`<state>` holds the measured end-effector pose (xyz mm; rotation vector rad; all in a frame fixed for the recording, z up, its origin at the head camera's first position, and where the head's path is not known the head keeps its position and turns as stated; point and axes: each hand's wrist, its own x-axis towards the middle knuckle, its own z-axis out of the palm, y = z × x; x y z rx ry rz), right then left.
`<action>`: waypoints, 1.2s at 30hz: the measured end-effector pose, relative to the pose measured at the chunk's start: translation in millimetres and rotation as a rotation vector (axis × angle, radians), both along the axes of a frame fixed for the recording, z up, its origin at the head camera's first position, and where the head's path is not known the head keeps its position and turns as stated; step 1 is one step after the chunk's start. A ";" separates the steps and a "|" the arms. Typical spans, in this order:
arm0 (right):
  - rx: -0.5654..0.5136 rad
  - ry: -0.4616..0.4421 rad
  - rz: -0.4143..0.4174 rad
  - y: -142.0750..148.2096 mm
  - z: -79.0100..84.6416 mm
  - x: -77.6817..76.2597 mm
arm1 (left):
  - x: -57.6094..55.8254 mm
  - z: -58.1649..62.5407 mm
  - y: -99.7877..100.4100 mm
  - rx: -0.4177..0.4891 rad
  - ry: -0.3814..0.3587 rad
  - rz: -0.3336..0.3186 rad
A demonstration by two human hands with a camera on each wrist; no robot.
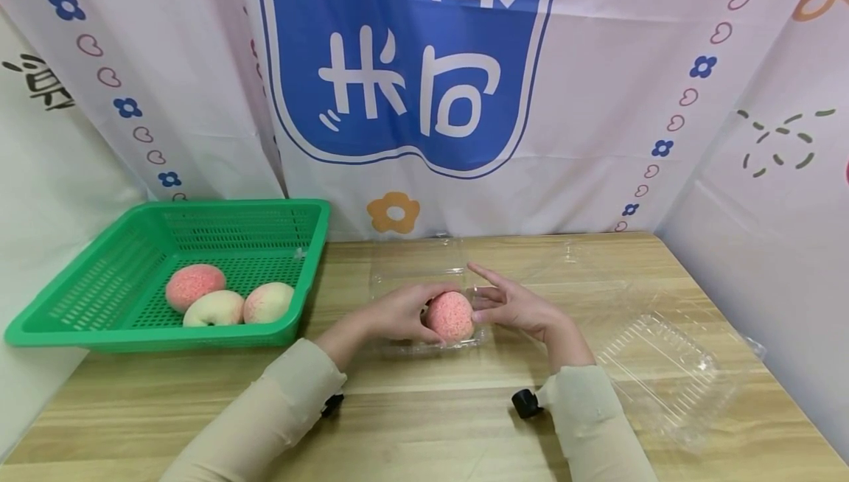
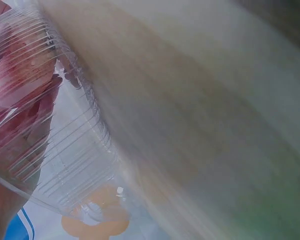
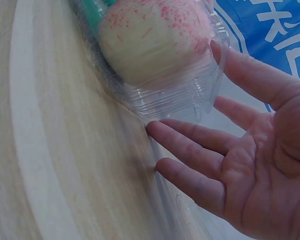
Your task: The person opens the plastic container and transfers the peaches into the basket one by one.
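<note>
A pink-speckled peach [image 1: 451,317] sits at the near part of a clear plastic clamshell box [image 1: 414,264], whose lid stands open toward the curtain. My left hand [image 1: 401,311] grips the peach from its left side, fingers behind and thumb in front. Through the box's ribbed wall [image 2: 75,145], the left wrist view shows that hand around the fruit. On the other side is my right hand [image 1: 514,309], fingers spread and fairly straight. In the right wrist view its fingertips [image 3: 165,165] reach the box's lower edge, and the peach's pale side [image 3: 150,45] faces that camera.
At left stands a green mesh basket [image 1: 312,268] holding a pink peach [image 1: 195,287] and two paler ones [image 1: 214,309] [image 1: 268,302]. More clear plastic boxes [image 1: 670,364] lie at right on the wooden table [image 1: 424,430]. A printed curtain [image 1: 597,99] hangs behind.
</note>
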<state>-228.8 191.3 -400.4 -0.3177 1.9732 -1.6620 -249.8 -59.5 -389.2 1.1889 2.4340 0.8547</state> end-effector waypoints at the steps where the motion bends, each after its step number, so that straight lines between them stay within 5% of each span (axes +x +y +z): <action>1: 0.001 0.001 0.002 0.0 0.1 -0.1 | -0.2 0.0 -0.2 0.000 0.002 -0.001; 11: 0.023 0.019 0.010 -0.2 0.6 0.5 | 1.9 5.1 -7.7 0.011 0.013 0.022; 36: 0.018 0.020 0.005 0.4 1.2 2.4 | 21.8 70.8 -58.5 0.053 0.166 0.106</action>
